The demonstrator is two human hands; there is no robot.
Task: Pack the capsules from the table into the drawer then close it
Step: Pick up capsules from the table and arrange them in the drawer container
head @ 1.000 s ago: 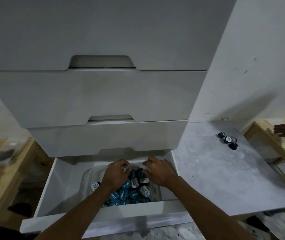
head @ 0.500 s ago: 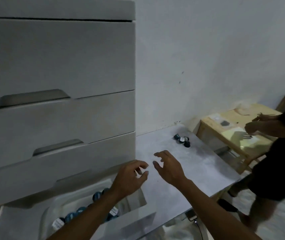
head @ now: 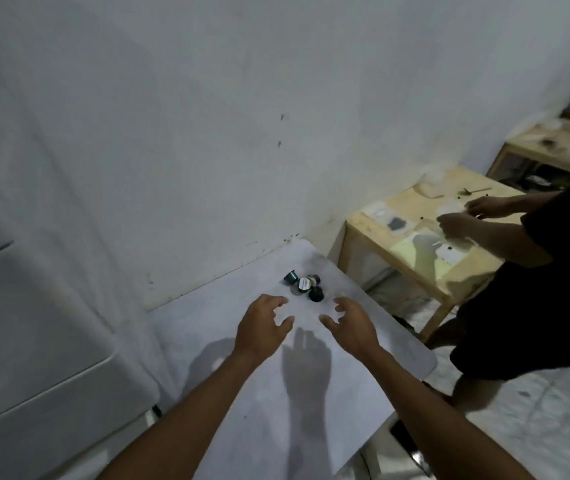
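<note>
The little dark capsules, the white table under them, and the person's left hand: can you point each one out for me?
capsules [head: 304, 285]: head view, on the white-topped capsule mid-cluster.
white table [head: 242, 393]: head view, on its bare top, between the forearms.
left hand [head: 262, 327]: head view, on the back of the hand, fingers spread, holding nothing.

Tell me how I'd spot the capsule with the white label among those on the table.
Find the white table against the wall; a small cluster of capsules sits near its far corner, just beyond both open hands. The labelled capsule lies mid-cluster, its round white face showing, while the others look plain dark.
</note>
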